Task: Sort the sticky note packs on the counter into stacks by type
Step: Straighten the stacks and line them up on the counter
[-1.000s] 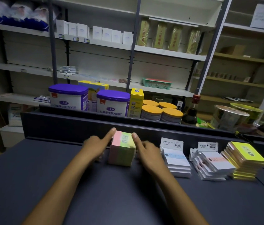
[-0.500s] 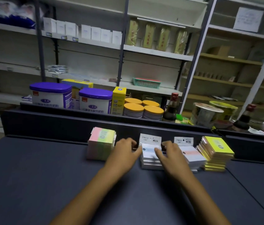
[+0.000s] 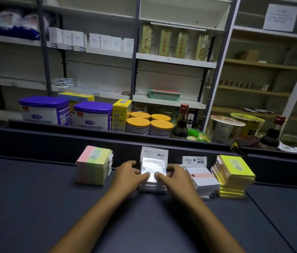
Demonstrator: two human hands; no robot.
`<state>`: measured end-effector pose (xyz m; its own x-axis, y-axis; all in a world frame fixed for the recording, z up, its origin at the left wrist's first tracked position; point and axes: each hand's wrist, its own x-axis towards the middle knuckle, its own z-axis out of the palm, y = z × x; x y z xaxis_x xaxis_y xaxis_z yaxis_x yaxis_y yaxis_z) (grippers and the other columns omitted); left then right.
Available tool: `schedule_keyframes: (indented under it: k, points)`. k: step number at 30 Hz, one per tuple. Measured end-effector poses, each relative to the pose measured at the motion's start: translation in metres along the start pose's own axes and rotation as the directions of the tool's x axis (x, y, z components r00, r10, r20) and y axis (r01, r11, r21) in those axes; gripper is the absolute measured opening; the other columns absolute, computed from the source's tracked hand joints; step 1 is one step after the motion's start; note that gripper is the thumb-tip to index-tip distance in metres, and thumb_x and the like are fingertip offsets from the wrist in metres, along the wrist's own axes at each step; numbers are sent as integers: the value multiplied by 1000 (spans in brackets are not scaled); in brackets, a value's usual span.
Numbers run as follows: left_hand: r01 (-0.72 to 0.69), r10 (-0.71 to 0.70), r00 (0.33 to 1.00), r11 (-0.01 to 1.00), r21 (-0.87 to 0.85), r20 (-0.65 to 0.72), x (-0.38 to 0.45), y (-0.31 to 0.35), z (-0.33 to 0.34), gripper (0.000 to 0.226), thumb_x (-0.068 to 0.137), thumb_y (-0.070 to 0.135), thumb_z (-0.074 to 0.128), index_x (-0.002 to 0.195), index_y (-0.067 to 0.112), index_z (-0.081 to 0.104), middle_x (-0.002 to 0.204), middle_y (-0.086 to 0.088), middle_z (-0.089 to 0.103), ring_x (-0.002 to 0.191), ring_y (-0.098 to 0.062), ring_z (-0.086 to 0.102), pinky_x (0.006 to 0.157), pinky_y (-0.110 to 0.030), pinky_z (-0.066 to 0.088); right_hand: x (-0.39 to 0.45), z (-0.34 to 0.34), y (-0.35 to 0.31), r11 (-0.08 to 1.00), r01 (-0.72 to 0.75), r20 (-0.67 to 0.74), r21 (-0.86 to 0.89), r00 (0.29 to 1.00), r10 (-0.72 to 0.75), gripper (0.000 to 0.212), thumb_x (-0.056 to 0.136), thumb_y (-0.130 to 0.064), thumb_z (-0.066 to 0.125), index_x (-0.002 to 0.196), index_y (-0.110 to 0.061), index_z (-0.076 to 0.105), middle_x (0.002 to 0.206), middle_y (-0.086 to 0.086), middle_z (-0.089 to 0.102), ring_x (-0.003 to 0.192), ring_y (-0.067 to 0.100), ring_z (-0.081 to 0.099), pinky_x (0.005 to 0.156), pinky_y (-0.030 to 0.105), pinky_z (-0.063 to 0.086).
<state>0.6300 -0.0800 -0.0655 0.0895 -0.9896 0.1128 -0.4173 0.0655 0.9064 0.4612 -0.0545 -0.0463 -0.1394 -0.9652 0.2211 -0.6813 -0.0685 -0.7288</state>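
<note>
Hands, left (image 3: 128,175) and right (image 3: 174,177), clasp the white pack stack (image 3: 153,172) between them, each grip pressed on it.

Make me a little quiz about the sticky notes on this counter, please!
1. How many stacks stand on the counter?
2. True or false: both hands rest on the yellow stack.
3. Which stack is farthest left? A) white B) pink and green C) yellow

Key:
1. Four: the pink and green stack, the shiny white stack, the other white stack and the yellow one.
2. False. The left hand and right hand are on the shiny white stack.
3. B
</note>
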Motion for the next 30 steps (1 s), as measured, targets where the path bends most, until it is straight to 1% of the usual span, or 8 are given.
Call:
schedule_keyframes:
  k: [3, 6, 9, 11, 15, 20, 25, 30]
  points:
    - [-134, 128, 990, 987, -93, -65, 1, 4, -6, 77, 72, 9, 84, 140, 6, 50, 106, 2, 70, 90, -11, 70, 84, -34, 59, 1, 2, -3, 974, 86, -74, 211, 995, -72, 55, 76, -20, 83, 125, -17, 59, 103, -6, 68, 88, 5, 66, 80, 23, 56]
    - [-285, 282, 956, 958, -21, -85, -2, 7, -11, 64, 74, 5, 79, 133, 10, 57, 116, -5, 60, 102, -16, 64, 89, -24, 53, 4, 3, -3, 955, 225, -104, 191, 972, -208, 56, 78, -17, 82, 129, -20, 59, 113, -1, 57, 99, 8, 62, 87, 22, 54]
    - [-304, 303, 953, 950, 67, 27, -8, 0, -9, 57, 80, 2, 71, 133, 9, 53, 119, -4, 46, 112, -19, 57, 91, -9, 43, 0, 12, 5, 969, 228, -12, 97, 974, -228, 47, 81, -15, 77, 123, -13, 56, 114, 4, 51, 104, 17, 58, 93, 25, 50]
    - [-286, 265, 955, 943, 173, 134, -11, -6, -4, 54, 86, 5, 63, 137, 8, 46, 128, -9, 45, 123, -24, 51, 104, -21, 40, -4, 19, 10, 973, 224, 68, 55, 971, -227, 45, 85, -12, 71, 125, -11, 51, 122, 6, 54, 115, 20, 56, 100, 32, 46]
    - [-342, 295, 935, 899, 273, 199, -8, -9, 3, 54, 88, 6, 53, 141, 9, 44, 140, -11, 50, 133, -27, 44, 112, -38, 33, -4, 22, 11, 961, 274, 80, 44, 958, -277, 45, 87, -8, 64, 128, -17, 48, 126, 0, 62, 118, 15, 58, 97, 23, 42]
    - [-349, 337, 937, 901, 256, 92, -1, -14, 9, 45, 92, 12, 53, 137, 12, 48, 127, -12, 56, 121, -29, 49, 106, -42, 38, -4, 20, 9, 939, 343, -30, 16, 939, -343, 46, 86, -3, 64, 130, -14, 53, 125, 0, 64, 117, 14, 58, 96, 18, 41]
    - [-311, 269, 949, 888, 339, 164, 1, -21, 14, 47, 94, 15, 50, 140, 15, 44, 131, -12, 53, 124, -29, 45, 107, -37, 35, -5, 23, 11, 954, 298, 64, -39, 953, -296, 44, 91, -3, 59, 133, -7, 51, 129, 9, 63, 122, 24, 57, 101, 28, 42]
    - [-364, 362, 930, 892, 267, 59, 3, -18, 11, 40, 90, 8, 55, 130, 10, 54, 122, -13, 58, 115, -30, 51, 101, -36, 39, -4, 19, 10, 942, 335, -61, -8, 940, -335, 42, 86, -2, 61, 127, -13, 56, 119, 4, 68, 111, 18, 62, 84, 15, 41]
